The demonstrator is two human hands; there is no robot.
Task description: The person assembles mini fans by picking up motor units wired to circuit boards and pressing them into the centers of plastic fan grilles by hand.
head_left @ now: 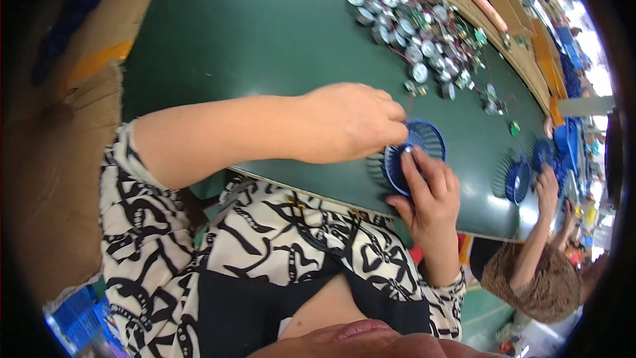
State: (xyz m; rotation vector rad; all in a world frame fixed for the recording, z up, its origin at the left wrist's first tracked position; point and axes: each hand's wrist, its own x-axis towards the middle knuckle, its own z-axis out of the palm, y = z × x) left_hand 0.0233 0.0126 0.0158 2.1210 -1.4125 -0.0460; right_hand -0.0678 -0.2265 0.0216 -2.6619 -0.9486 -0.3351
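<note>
A blue round slatted plastic housing (434,134), like a fan guard, rests at the near edge of the green table. My right hand (430,195) grips its near side, thumb below and index finger reaching onto the rim. A small shiny metal piece (408,149) shows at that index fingertip. From the left, my left hand (354,122) reaches across with its fingers curled down at the housing's left side. Its fingertips are hidden, so what they pinch cannot be seen. Just beyond the housing lies a small circuit board (412,87) with a thin red wire.
Silver round motors (419,71) with red wires and green circuit boards are heaped at the far right. Another blue slatted housing (518,180) stands to the right, near a co-worker's hand (547,189). Cardboard (93,126) borders the left side. A loose green board (515,128) lies nearby.
</note>
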